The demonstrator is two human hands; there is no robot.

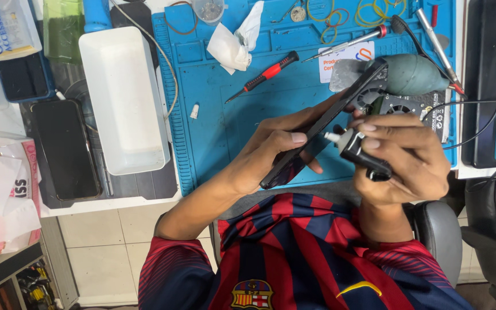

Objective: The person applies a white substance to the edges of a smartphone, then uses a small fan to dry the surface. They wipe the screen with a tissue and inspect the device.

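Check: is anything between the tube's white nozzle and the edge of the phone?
Nothing visible. The right hand holds the black tube, nozzle toward the phone in the left hand, with only a small open gap between.

A: Item in the left hand (271,150)?
B: Phone (322,123), black, glossy, smooth glass-like face.
A: In the right hand (400,161)?
B: Small bottle (363,152), black glossy plastic, white tip.
A: Bench cover?
B: Mat (213,109), blue, matt, rubbery. White tray (123,97) at its left edge, smooth plastic.
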